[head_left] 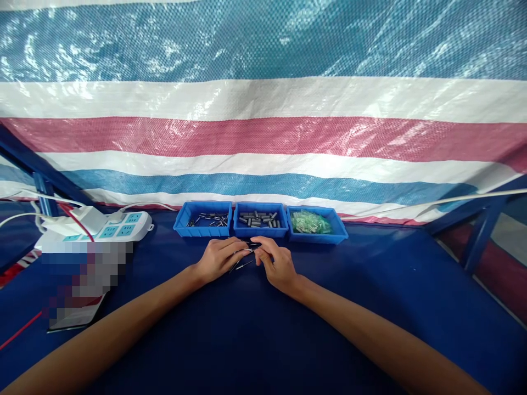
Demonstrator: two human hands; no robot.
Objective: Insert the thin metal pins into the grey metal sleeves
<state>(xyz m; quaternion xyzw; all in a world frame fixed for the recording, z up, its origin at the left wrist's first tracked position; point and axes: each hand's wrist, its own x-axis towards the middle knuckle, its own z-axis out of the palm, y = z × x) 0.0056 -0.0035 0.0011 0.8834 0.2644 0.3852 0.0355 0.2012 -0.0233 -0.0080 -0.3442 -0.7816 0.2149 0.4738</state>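
Observation:
Both hands meet over the blue table, just in front of three small bins. My left hand (218, 258) is closed, its thumb and fingertips pinching a thin metal pin (250, 250) with a silvery shaft. Facing it, my right hand (280, 263) has curled fingers close to the pin's other end; what sits between those fingertips is too small to make out. Below the fingertips, a loose thin metal pin (244, 264) lies on the table, with other dark pins partly hidden by the hands.
Left bin (180, 227) holds thin dark pins, the middle bin (261, 232) grey cylinders, the right bin (317, 238) clear greenish pieces. A power strip (142, 222) with plugs and cables stands at left, a flat pixelated device (78, 315) before it. Striped sheeting (263, 137) hangs behind.

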